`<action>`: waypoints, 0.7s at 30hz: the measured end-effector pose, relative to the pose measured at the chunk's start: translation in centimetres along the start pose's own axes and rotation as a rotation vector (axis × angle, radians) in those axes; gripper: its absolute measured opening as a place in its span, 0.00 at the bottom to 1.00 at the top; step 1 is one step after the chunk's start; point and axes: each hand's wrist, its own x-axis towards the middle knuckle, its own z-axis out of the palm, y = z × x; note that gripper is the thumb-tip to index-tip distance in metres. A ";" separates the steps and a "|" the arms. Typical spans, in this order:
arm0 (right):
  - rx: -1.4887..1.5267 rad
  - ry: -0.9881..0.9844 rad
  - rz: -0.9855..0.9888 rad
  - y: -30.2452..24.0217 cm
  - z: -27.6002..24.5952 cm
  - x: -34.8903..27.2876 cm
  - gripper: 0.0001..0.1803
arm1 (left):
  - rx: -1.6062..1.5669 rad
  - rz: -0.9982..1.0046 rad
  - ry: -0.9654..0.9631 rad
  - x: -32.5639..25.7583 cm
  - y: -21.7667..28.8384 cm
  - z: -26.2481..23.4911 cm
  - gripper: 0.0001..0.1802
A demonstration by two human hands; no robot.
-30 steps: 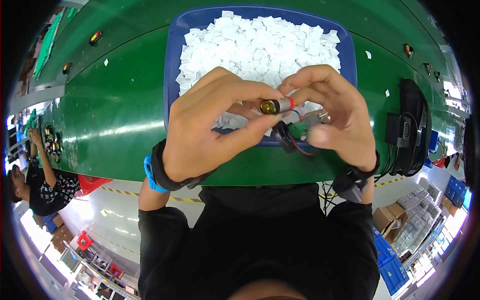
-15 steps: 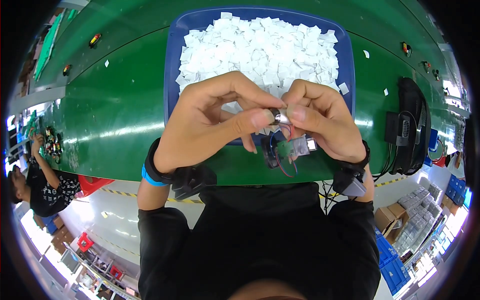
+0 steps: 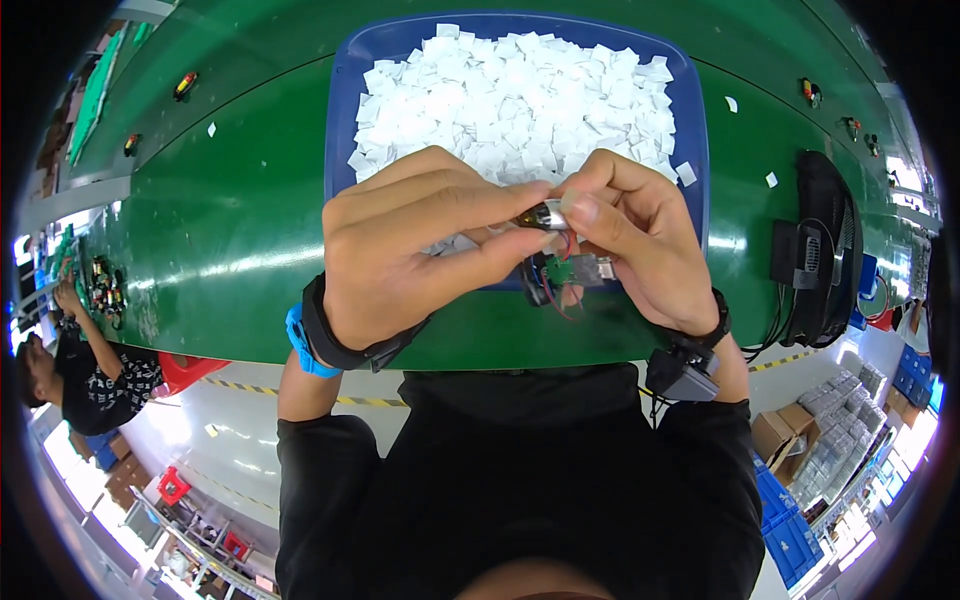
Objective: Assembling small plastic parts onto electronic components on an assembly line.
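Both hands meet in front of the near edge of a blue bin (image 3: 342, 120) full of small white squares (image 3: 510, 100). Between them is a small cylinder (image 3: 543, 215), silver at one end and dark amber at the other, perhaps a battery cell. My left hand (image 3: 405, 235) pinches its dark end between thumb and fingers, back of the hand upward. The silver end is in the thumb and fingertips of my right hand (image 3: 650, 235). Thin red and dark wires hang from it to a green circuit board (image 3: 565, 270) with a metal plug, beside a black rounded part (image 3: 533, 284), partly hidden.
The green table (image 3: 240, 270) runs under the bin. To the right lie a black bag-like thing (image 3: 825, 240) and a black box (image 3: 793, 255) with cables. Small wired parts (image 3: 107, 290) lie far left, near a co-worker (image 3: 85, 370). Stray white squares (image 3: 731, 104) dot the table.
My left hand has rolled over, its back now upward, and its fingers have closed flatter around the cylinder's dark end. The hanging board and black part have shifted slightly up and left.
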 end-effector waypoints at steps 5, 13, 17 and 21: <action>-0.020 -0.019 -0.002 -0.1 0.0 -0.1 0.09 | 0.016 -0.024 0.023 0.1 -0.2 0.2 0.17; -0.038 -0.030 0.013 -0.4 -0.3 0.2 0.10 | -0.326 -0.208 -0.026 -0.1 -0.5 0.3 0.16; -0.065 -0.014 0.048 -0.3 -0.6 0.1 0.12 | -0.576 -0.375 -0.040 0.1 0.1 -0.2 0.10; -0.039 -0.081 -0.034 0.1 -0.5 0.1 0.14 | -0.741 -0.448 -0.039 -0.4 -0.5 0.2 0.05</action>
